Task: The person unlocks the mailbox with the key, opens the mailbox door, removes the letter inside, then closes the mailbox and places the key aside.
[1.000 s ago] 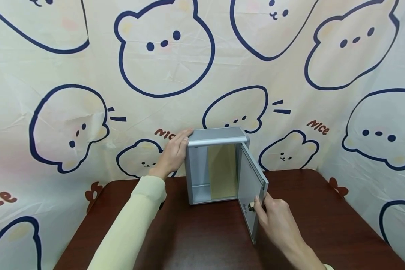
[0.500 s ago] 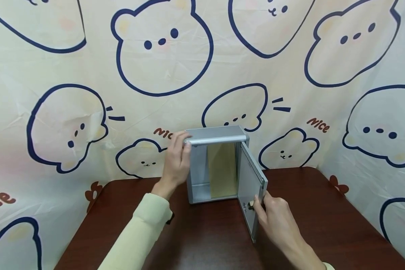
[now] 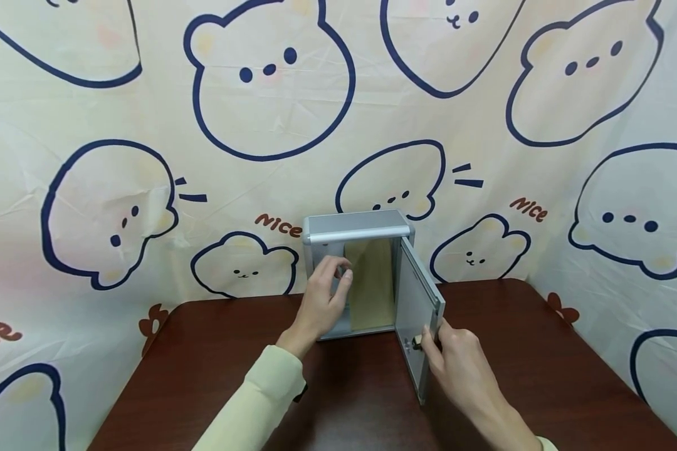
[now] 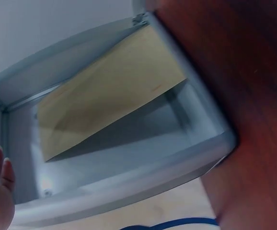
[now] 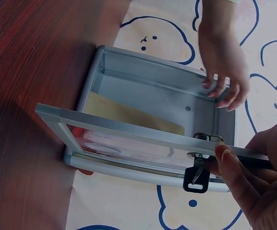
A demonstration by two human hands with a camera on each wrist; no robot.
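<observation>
Gripping cabinet (image 3: 358, 227) door (image 3: 417, 300) by free edge with your right hand (image 3: 464, 364); your left hand (image 3: 320, 304), relaxed, holding nothing, hangs before cabinet opening. Tan paper (image 3: 372, 288) stands inside cabinet: likely light, flexible, crease-prone; best pinched along edge.

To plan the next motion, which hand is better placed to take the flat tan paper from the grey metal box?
Probably the left hand: it is before the open box, near the paper, holding nothing. The right hand grips the grey hinged door.
</observation>
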